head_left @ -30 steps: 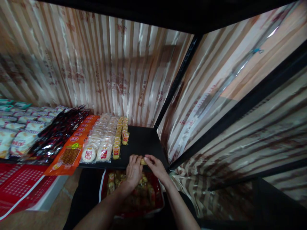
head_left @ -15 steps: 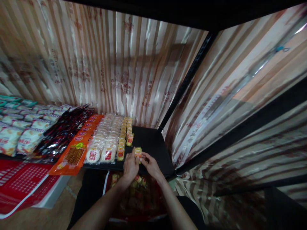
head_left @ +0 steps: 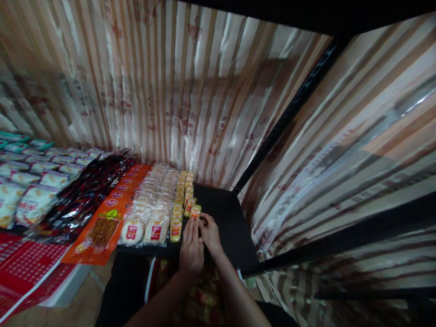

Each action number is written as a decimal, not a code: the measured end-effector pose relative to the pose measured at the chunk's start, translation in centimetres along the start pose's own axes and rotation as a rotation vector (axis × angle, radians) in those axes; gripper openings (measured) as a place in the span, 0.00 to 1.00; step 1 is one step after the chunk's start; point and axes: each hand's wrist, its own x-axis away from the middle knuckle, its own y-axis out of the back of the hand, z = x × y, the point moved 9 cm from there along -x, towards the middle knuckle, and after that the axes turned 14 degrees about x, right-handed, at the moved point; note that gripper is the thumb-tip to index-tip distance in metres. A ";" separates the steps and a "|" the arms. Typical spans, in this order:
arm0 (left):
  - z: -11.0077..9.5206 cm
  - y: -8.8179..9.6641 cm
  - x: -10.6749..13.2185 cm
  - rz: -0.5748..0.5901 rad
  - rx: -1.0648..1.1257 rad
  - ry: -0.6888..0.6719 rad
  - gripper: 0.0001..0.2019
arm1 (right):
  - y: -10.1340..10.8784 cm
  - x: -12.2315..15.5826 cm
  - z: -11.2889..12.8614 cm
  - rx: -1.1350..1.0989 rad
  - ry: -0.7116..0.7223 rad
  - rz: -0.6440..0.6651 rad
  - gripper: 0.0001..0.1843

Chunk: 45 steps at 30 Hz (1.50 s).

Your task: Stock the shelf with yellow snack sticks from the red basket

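Note:
A small yellow snack packet [head_left: 195, 211] with a red label is held upright between the fingertips of both hands. My left hand [head_left: 191, 247] grips it from below and the left, fingers long and close together. My right hand [head_left: 210, 234] pinches at its right side with bent fingers. The packet is right by the near end of the shorter row of yellow packets [head_left: 189, 206]; whether it touches that row I cannot tell. Just left is a longer yellow row, its front packet [head_left: 175, 229] facing me.
White round wrapped snacks [head_left: 156, 230], an orange packet [head_left: 105, 227], dark shiny packets [head_left: 81, 200] and white bags [head_left: 36, 202] line the black shelf [head_left: 223, 218] leftward. A basket of yellow packets [head_left: 200, 297] stands below my arms. A red basket [head_left: 30, 268] sits lower left. A black post [head_left: 286, 113] rises right.
Both hands have carried the yellow packet forward to the end of the shorter row. My left fingers have straightened. The view has shifted and tilted slightly.

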 end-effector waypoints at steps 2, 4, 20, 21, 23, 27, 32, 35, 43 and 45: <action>0.6 -0.3 -0.1 -0.003 -0.005 -0.012 0.24 | -0.2 -0.5 0.4 0.022 0.007 -0.025 0.15; 1.4 -0.6 -0.2 -0.003 -0.014 -0.019 0.24 | -0.6 -0.9 0.7 0.024 0.019 -0.015 0.15; 2.5 -1.2 -0.4 0.000 -0.003 -0.012 0.30 | -3.4 -1.7 0.1 -0.088 0.103 0.025 0.22; 2.6 -1.3 -0.4 0.003 -0.001 -0.009 0.30 | -3.3 -1.7 0.3 -0.087 0.122 0.015 0.23; 2.5 -1.2 -0.4 0.003 0.000 -0.015 0.30 | -3.2 -1.7 0.9 -0.072 0.160 0.011 0.24; 2.3 -1.0 -0.5 -0.020 -0.012 -0.030 0.31 | -3.2 -1.7 1.7 -0.035 0.197 0.026 0.24; 2.0 -0.8 -0.5 -0.041 -0.028 -0.036 0.32 | -3.5 -1.8 1.1 -0.037 0.168 0.030 0.25; 1.9 -0.7 -0.5 -0.048 -0.060 -0.039 0.32 | -3.8 -1.8 0.8 -0.045 0.185 0.015 0.26; 1.3 -0.5 -0.5 -0.054 -0.116 -0.091 0.31 | -3.9 -1.8 1.4 0.007 0.217 0.024 0.25; 1.1 -0.6 -0.5 -0.032 -0.101 -0.110 0.30 | -3.6 -1.6 1.4 -0.014 0.200 0.029 0.27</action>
